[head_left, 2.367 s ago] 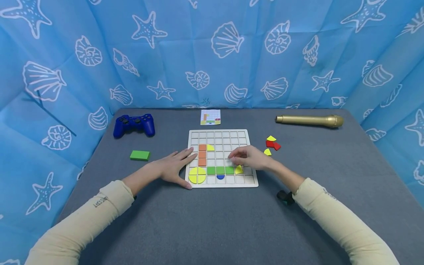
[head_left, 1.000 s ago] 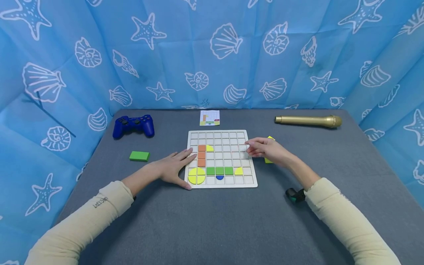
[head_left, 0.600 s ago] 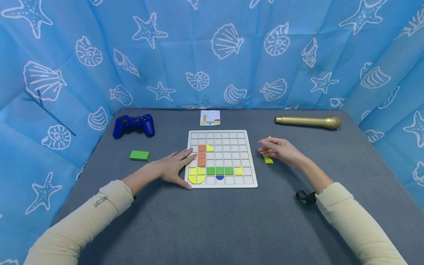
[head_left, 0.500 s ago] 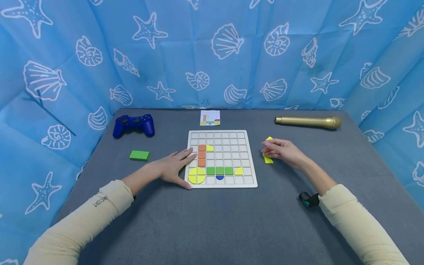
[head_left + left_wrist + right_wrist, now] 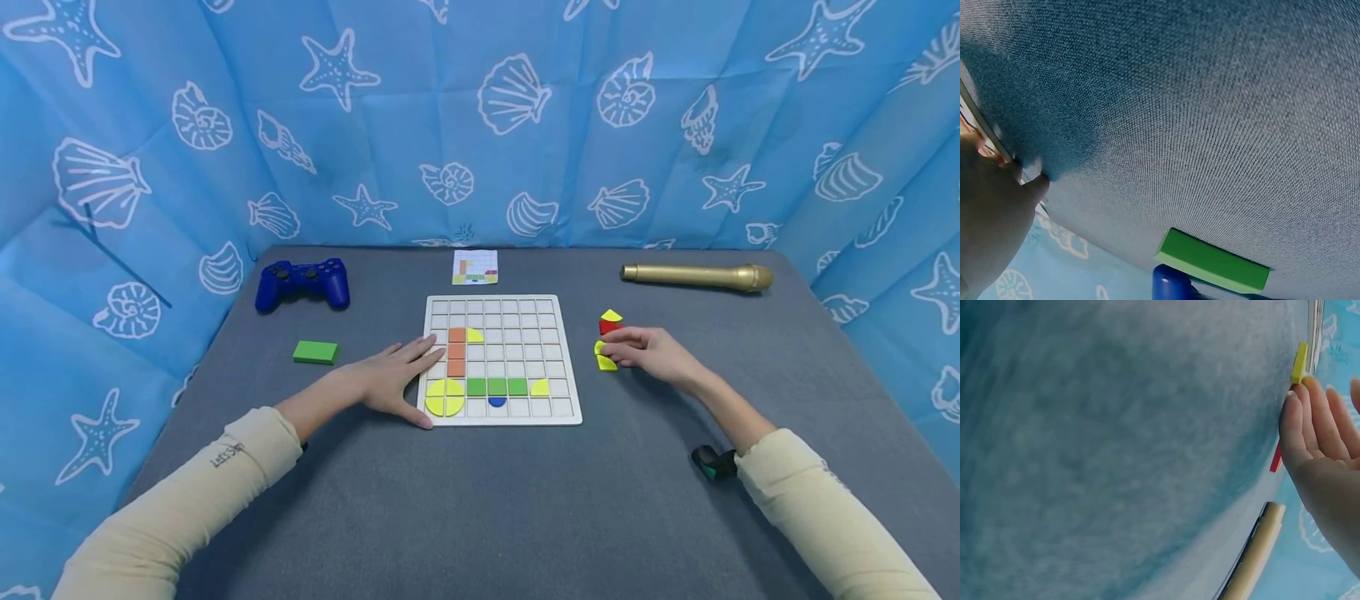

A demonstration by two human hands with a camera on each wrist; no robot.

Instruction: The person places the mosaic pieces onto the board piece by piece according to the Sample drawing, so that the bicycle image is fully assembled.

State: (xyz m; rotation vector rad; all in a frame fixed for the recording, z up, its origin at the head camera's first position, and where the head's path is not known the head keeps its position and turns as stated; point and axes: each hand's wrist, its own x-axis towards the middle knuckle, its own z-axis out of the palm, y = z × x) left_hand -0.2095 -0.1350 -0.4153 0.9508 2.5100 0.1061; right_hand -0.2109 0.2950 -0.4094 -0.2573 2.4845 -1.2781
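Observation:
A white gridded board (image 5: 528, 308) lies mid-table, bearing orange squares, green squares, a blue half-circle and several yellow quarter-circles. My left hand (image 5: 390, 383) rests spread on its left edge; in the left wrist view, the left hand (image 5: 997, 206) shows at the board's rim. To the right of the board, my right hand (image 5: 652, 354) pinches a yellow quarter-circle tile (image 5: 599, 348) at the fingertips, low over the table. Just in front lies another yellow tile (image 5: 607, 364). Behind are a red tile (image 5: 609, 327), partly hidden by the fingers, and a yellow tile (image 5: 611, 316).
A small pattern card (image 5: 475, 267) lies behind the board. At the left are a blue game controller (image 5: 303, 284) and a green block (image 5: 316, 352). A gold microphone (image 5: 697, 277) lies at the back right. A blue shell-patterned curtain (image 5: 480, 125) surrounds the table.
My right hand has moved from over the board to the right, to the loose tiles, and its fingertips have come onto a yellow one. The left hand stays on the board.

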